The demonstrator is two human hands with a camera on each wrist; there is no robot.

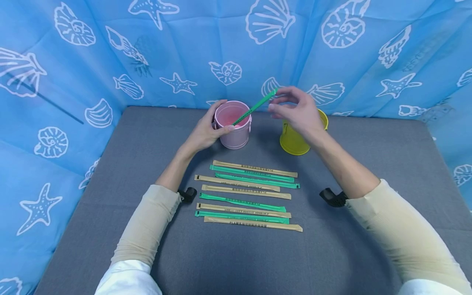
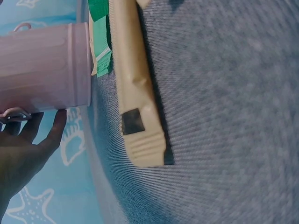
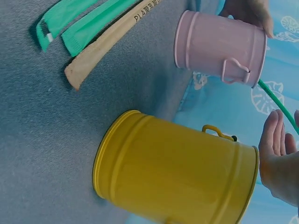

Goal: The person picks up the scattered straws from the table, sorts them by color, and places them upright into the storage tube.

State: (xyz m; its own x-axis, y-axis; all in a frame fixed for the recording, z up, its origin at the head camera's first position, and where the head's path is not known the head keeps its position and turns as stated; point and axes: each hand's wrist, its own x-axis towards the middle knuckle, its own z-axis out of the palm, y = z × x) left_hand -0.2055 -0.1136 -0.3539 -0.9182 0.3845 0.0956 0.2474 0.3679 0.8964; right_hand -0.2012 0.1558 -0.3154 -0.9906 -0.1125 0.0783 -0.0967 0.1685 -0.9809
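My left hand (image 1: 204, 130) holds the pink bucket (image 1: 235, 137) from the left, thumb at the front of its rim and fingers round the far side. In the left wrist view, fingertips touch the bucket's wall. A green wrapped straw (image 1: 254, 108) leans out of the bucket over its right rim, its lower end hidden inside. At the straw's upper end is my right hand (image 1: 300, 110), a fingertip at the tip and the thumb apart from it. Below and behind that hand stands a yellow bucket (image 1: 293, 139).
Several wrapped straws, green and tan, lie roughly parallel on the grey table (image 1: 236, 262) in front of the buckets; the nearest is a tan straw (image 1: 254, 223). A blue curtain (image 1: 199, 53) with shell prints hangs behind the table and along its left side.
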